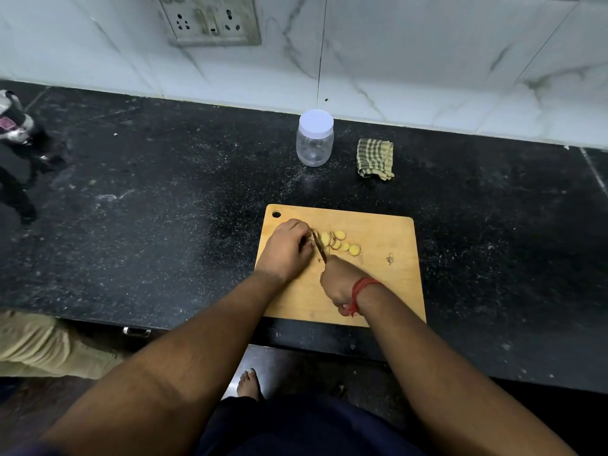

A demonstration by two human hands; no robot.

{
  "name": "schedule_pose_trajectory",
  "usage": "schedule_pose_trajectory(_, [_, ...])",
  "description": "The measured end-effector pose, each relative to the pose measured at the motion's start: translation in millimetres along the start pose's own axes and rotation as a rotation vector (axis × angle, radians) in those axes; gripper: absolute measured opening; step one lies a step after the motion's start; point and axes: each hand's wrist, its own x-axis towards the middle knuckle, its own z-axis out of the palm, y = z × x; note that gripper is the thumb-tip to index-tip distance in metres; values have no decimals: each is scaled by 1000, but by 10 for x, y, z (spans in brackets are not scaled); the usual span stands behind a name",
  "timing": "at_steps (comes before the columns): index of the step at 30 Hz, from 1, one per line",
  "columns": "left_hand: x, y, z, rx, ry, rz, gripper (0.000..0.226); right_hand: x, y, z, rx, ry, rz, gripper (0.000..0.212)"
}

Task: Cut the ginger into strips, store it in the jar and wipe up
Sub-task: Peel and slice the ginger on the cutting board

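Home kitchen: black granite counter (164, 192), marble wall tiles (411, 60), wall socket (210, 19).

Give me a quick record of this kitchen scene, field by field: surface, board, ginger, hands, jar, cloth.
surface: black stone counter
board: wooden cutting board, near the counter's front edge
ginger: round slices on the board
left hand: steadies the ginger
right hand: grips the knife
jar: clear, white lid on, looks empty, behind the board
cloth: checked, folded, right of the jar

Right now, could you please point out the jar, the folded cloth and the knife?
jar (315, 144): head view, on its clear wall.
folded cloth (375, 158): head view, on its checked middle.
knife (319, 246): head view, on its blade.
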Motion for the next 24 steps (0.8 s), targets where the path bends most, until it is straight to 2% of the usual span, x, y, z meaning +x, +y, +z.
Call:
schedule_pose_trajectory(2, [3, 16, 4, 3, 1, -8, 8, 39, 98, 11, 160, -67, 56, 30])
schedule_pose_trajectory(5, [-8, 26, 7, 8, -1, -21, 9, 15, 202, 16, 557, -174, 140, 11])
schedule_pose_trajectory(8, [-15, 42, 4, 16, -1, -10, 9, -25, 269, -4, 736, -226, 162, 18])
schedule_pose_trajectory(9, [-13, 39, 6, 17, 3, -13, 9, -37, 262, -7, 702, -222, 154, 18])
schedule_pose_trajectory(11, [-13, 26, 3, 19, -1, -22, 9, -63, 198, 5, 477, -149, 99, 13])
schedule_pose_trajectory(14, [-16, 5, -4, 21, -11, -11, 11, -93, 112, 115, 43, 106, -14, 36])
schedule_pose_trajectory(18, [-19, -2, -8, 5, -11, -6, 10, -130, 58, 213, -64, 231, -40, 47])
schedule_pose_trajectory(24, [-13, -10, -5, -7, -6, -1, 11, -35, -14, 172, -126, 220, -36, 48])
